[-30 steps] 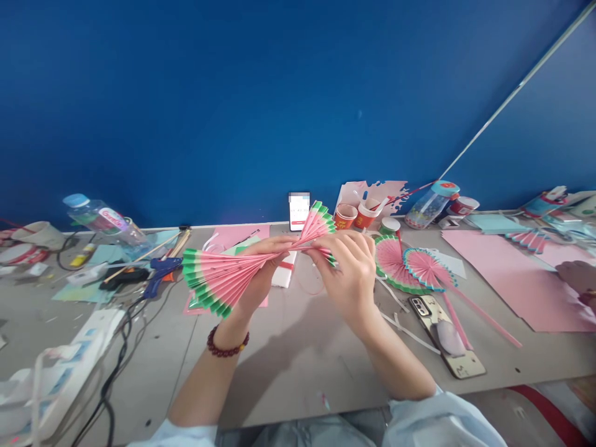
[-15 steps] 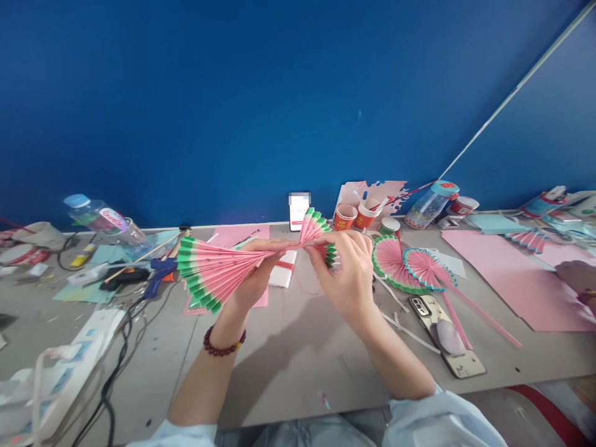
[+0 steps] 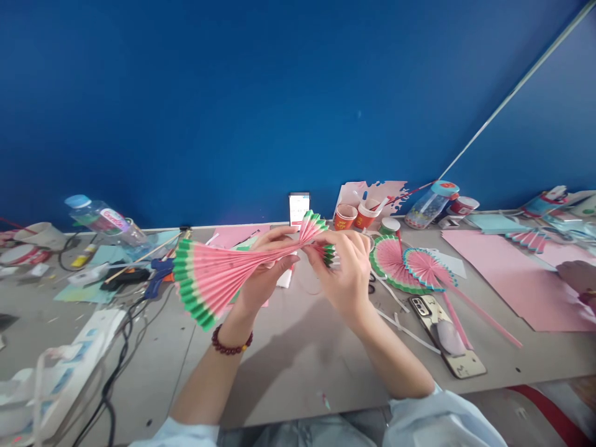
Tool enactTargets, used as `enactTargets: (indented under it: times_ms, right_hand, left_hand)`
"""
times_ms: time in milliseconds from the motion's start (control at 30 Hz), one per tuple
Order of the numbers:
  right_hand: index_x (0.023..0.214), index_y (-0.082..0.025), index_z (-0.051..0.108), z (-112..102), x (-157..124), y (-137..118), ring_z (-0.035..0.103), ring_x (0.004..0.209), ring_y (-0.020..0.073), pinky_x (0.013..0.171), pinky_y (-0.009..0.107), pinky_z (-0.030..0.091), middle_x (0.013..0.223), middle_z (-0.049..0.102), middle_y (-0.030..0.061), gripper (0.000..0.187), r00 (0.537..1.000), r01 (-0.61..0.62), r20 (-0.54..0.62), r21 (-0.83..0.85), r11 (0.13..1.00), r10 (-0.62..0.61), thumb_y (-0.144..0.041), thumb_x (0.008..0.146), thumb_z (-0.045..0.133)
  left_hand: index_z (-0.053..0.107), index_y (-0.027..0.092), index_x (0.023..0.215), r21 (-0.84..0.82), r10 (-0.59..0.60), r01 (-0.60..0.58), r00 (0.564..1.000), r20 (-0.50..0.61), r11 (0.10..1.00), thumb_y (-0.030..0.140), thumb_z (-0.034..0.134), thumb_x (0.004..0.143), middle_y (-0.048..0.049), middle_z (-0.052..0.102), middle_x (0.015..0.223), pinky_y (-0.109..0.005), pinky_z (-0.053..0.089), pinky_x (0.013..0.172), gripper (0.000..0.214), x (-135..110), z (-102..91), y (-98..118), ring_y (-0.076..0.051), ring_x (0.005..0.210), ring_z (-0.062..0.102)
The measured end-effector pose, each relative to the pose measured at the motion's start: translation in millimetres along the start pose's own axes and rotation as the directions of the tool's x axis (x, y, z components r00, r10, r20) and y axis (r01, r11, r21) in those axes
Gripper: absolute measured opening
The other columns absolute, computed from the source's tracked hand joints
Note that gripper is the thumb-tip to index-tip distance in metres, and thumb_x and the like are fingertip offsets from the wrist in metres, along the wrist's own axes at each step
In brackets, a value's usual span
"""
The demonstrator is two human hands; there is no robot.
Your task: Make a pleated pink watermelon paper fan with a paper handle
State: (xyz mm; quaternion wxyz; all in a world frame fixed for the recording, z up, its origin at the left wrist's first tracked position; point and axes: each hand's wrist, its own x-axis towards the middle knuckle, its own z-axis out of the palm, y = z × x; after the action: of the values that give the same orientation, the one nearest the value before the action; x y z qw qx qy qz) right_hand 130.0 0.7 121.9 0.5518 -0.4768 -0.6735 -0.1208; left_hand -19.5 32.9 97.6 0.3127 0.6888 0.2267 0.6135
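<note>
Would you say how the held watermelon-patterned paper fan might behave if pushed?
The watermelon-patterned paper fan is probably light, being thin folded paper. Its unsupported pleats would likely squash or spread, and its narrow waist may bend.

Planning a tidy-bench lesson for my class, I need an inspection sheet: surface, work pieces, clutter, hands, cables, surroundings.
Surface: grey table, crowded along the back and sides.
Job's things: pleated paper fan, pink with green edge, held above the table.
Clutter: glue gun, plastic bottle, red cups, patterned phone.
Hands: left hand and right hand both grip the paper fan.
Cables: black cable beside the power strip.
Surroundings: blue wall behind; another person's hand at far right.
</note>
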Motion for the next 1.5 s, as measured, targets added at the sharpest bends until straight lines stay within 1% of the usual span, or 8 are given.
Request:
enactTargets:
  times_ms: [200, 333, 467, 600, 833, 967, 1167, 1500]
  right_hand:
    - [0.085, -0.022, 0.057, 2.9, -0.9, 0.8, 0.057, 0.073, 0.0180, 0.077, 0.034, 0.038, 0.073, 0.067, -0.0004, 0.009, 1.000, 0.011, 0.019, -0.022, 1.000, -0.011, -0.023, 0.083, 0.066]
    - [0.088, -0.023, 0.057, 0.0, -0.6, 1.9, 0.057, 0.078, 0.0190, 0.079, 0.035, 0.039, 0.078, 0.068, -0.0005, 0.011, 0.992, -0.036, 0.117, -0.003, 0.999, 0.036, -0.019, 0.081, 0.065]
    - [0.092, -0.023, 0.056, -4.5, 0.0, 3.6, 0.057, 0.086, 0.0211, 0.080, 0.036, 0.040, 0.087, 0.068, 0.0010, 0.016, 0.966, -0.075, 0.250, 0.035, 0.997, 0.064, -0.017, 0.079, 0.064]
    - [0.095, -0.023, 0.056, -6.8, 0.8, 5.5, 0.057, 0.090, 0.0228, 0.082, 0.038, 0.041, 0.091, 0.068, 0.0024, 0.018, 0.956, -0.085, 0.284, 0.029, 0.996, 0.073, -0.018, 0.079, 0.063]
    - [0.095, -0.023, 0.054, -6.2, 1.1, 7.1, 0.060, 0.083, 0.0179, 0.076, 0.033, 0.046, 0.087, 0.066, 0.0006, 0.016, 0.976, -0.124, 0.192, 0.121, 0.985, 0.100, -0.019, 0.082, 0.063]
    - [0.094, -0.023, 0.054, -4.7, 0.5, 9.0, 0.060, 0.079, 0.0164, 0.071, 0.031, 0.048, 0.084, 0.063, -0.0001, 0.016, 0.991, -0.085, 0.119, 0.158, 0.984, 0.067, -0.020, 0.083, 0.065]
    - [0.094, -0.023, 0.055, -4.3, 2.7, 9.5, 0.059, 0.077, 0.0161, 0.070, 0.032, 0.050, 0.086, 0.061, 0.0018, 0.013, 0.998, -0.048, 0.043, 0.155, 0.987, 0.041, -0.024, 0.085, 0.064]
    - [0.096, -0.024, 0.057, -3.6, 2.4, 8.3, 0.061, 0.076, 0.0164, 0.071, 0.033, 0.051, 0.089, 0.064, 0.0031, 0.012, 1.000, -0.021, -0.003, 0.134, 0.991, 0.021, -0.024, 0.086, 0.063]
  left_hand:
    - [0.070, 0.028, 0.100, -0.038, -0.015, 0.011, 0.995, -0.097, 0.999, 0.015, 0.058, 0.087, -0.0018, 0.070, 0.109, -0.040, 0.051, 0.097, 0.022, -3.5, 7.9, 1.8, -0.020, 0.107, 0.063]
    - [0.069, 0.027, 0.102, 0.016, 0.008, -0.006, 0.992, -0.125, 1.000, 0.015, 0.058, 0.087, -0.0016, 0.071, 0.108, -0.041, 0.050, 0.099, 0.022, -6.0, 9.5, -0.4, -0.020, 0.108, 0.063]
    - [0.069, 0.028, 0.103, 0.045, 0.002, 0.006, 0.984, -0.180, 0.999, 0.016, 0.059, 0.086, -0.0005, 0.071, 0.106, -0.039, 0.053, 0.095, 0.022, -6.1, 6.9, -1.5, -0.020, 0.103, 0.065]
    - [0.070, 0.028, 0.103, 0.063, 0.006, 0.008, 0.978, -0.208, 0.998, 0.018, 0.060, 0.086, -0.0006, 0.072, 0.102, -0.039, 0.055, 0.091, 0.022, -3.5, 3.7, -1.6, -0.021, 0.100, 0.066]
    - [0.071, 0.022, 0.094, 0.039, -0.032, 0.040, 0.981, -0.192, 0.998, 0.028, 0.062, 0.086, -0.0041, 0.074, 0.091, -0.033, 0.059, 0.074, 0.013, -0.8, -0.2, 0.2, -0.019, 0.083, 0.069]
    - [0.069, 0.020, 0.093, 0.014, -0.055, 0.059, 0.982, -0.179, 0.998, 0.029, 0.061, 0.087, -0.0056, 0.073, 0.093, -0.031, 0.060, 0.070, 0.014, 0.0, -2.3, 1.9, -0.019, 0.082, 0.070]
    - [0.067, 0.022, 0.090, -0.042, 0.001, -0.007, 0.991, -0.131, 0.999, 0.027, 0.062, 0.086, -0.0055, 0.072, 0.091, -0.038, 0.056, 0.086, 0.009, 3.7, -5.5, 2.6, -0.022, 0.095, 0.068]
    - [0.062, 0.020, 0.091, -0.167, -0.053, 0.042, 0.997, -0.060, 0.985, 0.029, 0.060, 0.087, -0.0065, 0.067, 0.095, -0.036, 0.058, 0.083, 0.010, 0.0, -6.8, 0.4, -0.019, 0.095, 0.067]
